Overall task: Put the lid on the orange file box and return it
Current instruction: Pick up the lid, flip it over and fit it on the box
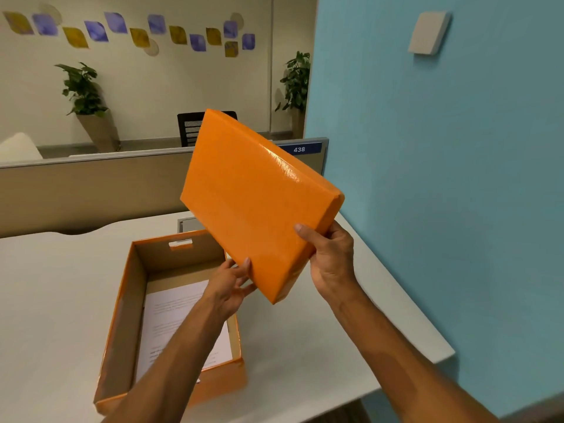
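Observation:
The orange lid (253, 203) is held tilted in the air, its glossy top facing me, above and to the right of the open orange file box (122, 331). My right hand (331, 261) grips the lid's near right corner, thumb on top. My left hand (230, 285) holds the lid's lower left edge with its fingertips. The box stands on the white desk (45, 300), brown inside, with a handle slot in its far wall and printed white papers (171, 319) lying flat on its bottom. My left forearm crosses over the box's near right part.
A beige partition (91, 190) with a blue tag reading 438 runs behind the desk. A light blue wall (442, 178) stands close on the right. The desk's right edge (427, 325) slants toward me. A black chair and two potted plants stand beyond the partition.

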The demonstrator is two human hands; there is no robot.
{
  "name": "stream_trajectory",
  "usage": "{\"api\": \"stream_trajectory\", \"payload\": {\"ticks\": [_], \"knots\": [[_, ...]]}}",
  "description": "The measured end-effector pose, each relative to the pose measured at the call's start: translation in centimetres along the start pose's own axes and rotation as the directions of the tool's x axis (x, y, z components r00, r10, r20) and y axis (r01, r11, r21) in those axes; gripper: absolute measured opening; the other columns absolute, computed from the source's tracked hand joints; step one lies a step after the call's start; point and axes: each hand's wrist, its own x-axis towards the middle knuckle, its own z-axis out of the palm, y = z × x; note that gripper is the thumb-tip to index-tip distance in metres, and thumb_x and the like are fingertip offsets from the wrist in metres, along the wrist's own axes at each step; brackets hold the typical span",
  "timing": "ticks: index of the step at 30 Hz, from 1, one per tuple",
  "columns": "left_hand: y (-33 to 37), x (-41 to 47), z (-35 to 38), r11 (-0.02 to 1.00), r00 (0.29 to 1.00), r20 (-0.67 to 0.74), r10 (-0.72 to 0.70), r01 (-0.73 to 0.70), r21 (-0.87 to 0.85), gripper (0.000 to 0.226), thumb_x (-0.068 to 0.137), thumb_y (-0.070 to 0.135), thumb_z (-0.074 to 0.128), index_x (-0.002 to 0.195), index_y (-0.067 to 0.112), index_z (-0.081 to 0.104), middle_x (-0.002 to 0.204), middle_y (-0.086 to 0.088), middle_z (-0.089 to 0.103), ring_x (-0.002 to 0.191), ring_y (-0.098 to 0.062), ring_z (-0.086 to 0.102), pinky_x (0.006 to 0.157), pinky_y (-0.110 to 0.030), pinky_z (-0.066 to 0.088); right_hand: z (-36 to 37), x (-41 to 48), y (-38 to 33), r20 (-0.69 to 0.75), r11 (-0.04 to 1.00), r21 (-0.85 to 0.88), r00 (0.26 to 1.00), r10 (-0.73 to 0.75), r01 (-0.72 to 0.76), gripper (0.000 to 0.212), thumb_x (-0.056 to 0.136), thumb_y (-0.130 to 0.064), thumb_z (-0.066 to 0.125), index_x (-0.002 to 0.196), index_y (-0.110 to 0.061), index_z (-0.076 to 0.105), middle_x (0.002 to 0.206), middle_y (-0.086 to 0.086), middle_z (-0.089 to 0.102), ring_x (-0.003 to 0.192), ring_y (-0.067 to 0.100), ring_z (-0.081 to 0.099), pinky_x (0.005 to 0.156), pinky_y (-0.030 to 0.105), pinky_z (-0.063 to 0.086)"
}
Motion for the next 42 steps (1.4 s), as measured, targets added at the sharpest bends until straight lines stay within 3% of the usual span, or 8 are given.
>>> {"api": "stream_trajectory", "payload": {"ticks": [5, 9, 12, 17, 22, 28, 36, 42], "knots": [[1.5, -0.2, -1.3, 0.987, 0.99, -0.074, 0.123, -0.114, 0.115, 0.053, 0.091, 0.007, 0.063, 0.141, 0.012, 0.045, 0.136, -0.011, 0.054, 0.125, -0.035, 0.052, 0.093, -0.058, 0.048, -1.0, 1.5, -1.0, 0.114, 0.997, 0.039, 0.992, 0.061, -0.066, 0.061, 0.072, -0.026, 0.083, 0.126, -0.034, 0.055, 0.118, -0.002, 0.072, 0.107, 0.028, 0.07, 0.08, 0.048, 0.06], [4.2, -1.0, -3.3, 0.952, 0.966, -0.1, 0.241, -0.215, 0.219, 0.056, 0.09, 0.005, 0.063, 0.142, 0.012, 0.044, 0.133, -0.011, 0.057, 0.124, -0.037, 0.054, 0.099, -0.061, 0.046, -1.9, 3.0, -2.0, 0.077, 0.997, -0.058, 0.996, 0.053, -0.048, 0.048, 0.076, -0.038, 0.079, 0.118, -0.032, 0.058, 0.113, -0.003, 0.072, 0.101, 0.027, 0.071, 0.076, 0.045, 0.061], [6.4, -2.0, -4.5, 0.913, 0.946, -0.098, 0.308, -0.265, 0.312, 0.054, 0.09, 0.006, 0.065, 0.14, 0.012, 0.045, 0.134, -0.013, 0.057, 0.121, -0.038, 0.057, 0.094, -0.058, 0.05, -2.4, 3.9, -2.5, 0.09, 0.982, -0.181, 0.994, 0.063, -0.045, 0.043, 0.073, -0.049, 0.076, 0.108, -0.027, 0.066, 0.099, -0.008, 0.075, 0.098, 0.025, 0.07, 0.069, 0.034, 0.061], [9.3, -3.7, -5.7, 0.836, 0.918, -0.105, 0.382, -0.294, 0.463, 0.057, 0.088, 0.012, 0.068, 0.141, 0.012, 0.045, 0.134, -0.013, 0.058, 0.115, -0.039, 0.061, 0.089, -0.057, 0.054, -2.7, 5.1, -2.0, 0.138, 0.938, -0.341, 0.984, 0.116, -0.063, 0.036, 0.077, -0.048, 0.073, 0.103, -0.024, 0.07, 0.095, -0.009, 0.075, 0.097, 0.025, 0.069, 0.062, 0.026, 0.059], [11.3, -5.4, -6.9, 0.774, 0.906, -0.11, 0.409, -0.28, 0.568, 0.055, 0.086, 0.014, 0.072, 0.136, 0.014, 0.05, 0.127, -0.012, 0.061, 0.108, -0.037, 0.064, 0.082, -0.051, 0.057, -2.2, 5.9, -1.0, 0.185, 0.893, -0.434, 0.959, 0.214, -0.115, 0.028, 0.082, -0.042, 0.074, 0.108, -0.034, 0.067, 0.107, -0.003, 0.071, 0.094, 0.025, 0.07, 0.06, 0.028, 0.059], [12.5, -7.1, -8.4, 0.7, 0.896, -0.104, 0.433, -0.261, 0.665, 0.057, 0.084, 0.015, 0.074, 0.136, 0.012, 0.052, 0.123, -0.011, 0.063, 0.109, -0.035, 0.064, 0.09, -0.052, 0.055, -1.3, 5.7, 1.5, 0.226, 0.879, -0.45, 0.932, 0.284, -0.159, 0.041, 0.083, -0.036, 0.074, 0.117, -0.018, 0.062, 0.111, 0.004, 0.068, 0.097, 0.027, 0.068, 0.063, 0.033, 0.06], [11.9, -9.9, -10.1, 0.667, 0.89, -0.173, 0.422, -0.176, 0.724, 0.056, 0.083, 0.018, 0.075, 0.134, 0.013, 0.053, 0.122, -0.01, 0.062, 0.09, -0.021, 0.065, 0.056, -0.027, 0.055, -0.3, 5.1, 4.1, 0.239, 0.836, -0.52, 0.911, 0.337, -0.174, 0.042, 0.082, -0.032, 0.077, 0.118, -0.02, 0.06, 0.109, 0.001, 0.067, 0.093, 0.024, 0.068, 0.066, 0.037, 0.059], [11.3, -11.8, -11.9, 0.659, 0.876, -0.251, 0.413, -0.097, 0.746, 0.058, 0.084, 0.021, 0.074, 0.137, 0.012, 0.051, 0.125, -0.012, 0.06, 0.106, -0.032, 0.061, 0.081, -0.043, 0.053, 0.6, 3.8, 6.0, 0.28, 0.802, -0.572, 0.878, 0.387, -0.171, 0.041, 0.08, -0.03, 0.078, 0.116, -0.019, 0.061, 0.106, 0.003, 0.068, 0.089, 0.021, 0.07, 0.061, 0.033, 0.059]]}}
